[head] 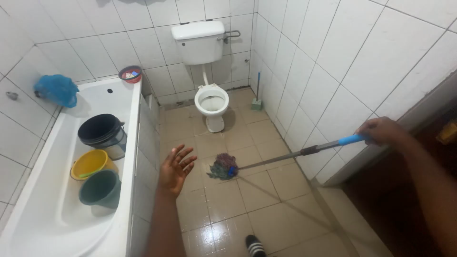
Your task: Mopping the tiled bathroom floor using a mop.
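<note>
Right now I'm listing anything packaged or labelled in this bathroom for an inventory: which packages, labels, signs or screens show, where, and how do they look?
Round dish: on the bathtub's far corner ledge, dark red rim, holding small colourful items, perhaps wrapped; too small to tell.
Blue plastic bag: hanging on the wall left of the bathtub, crumpled, no label visible.
No signs or screens in view.

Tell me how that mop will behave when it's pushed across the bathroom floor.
The mop has a straight pole that looks rigid. Its stringy head seems floppy and will probably drag and splay. The right hand grips only the far end, so it may feel head-heavy.
</note>
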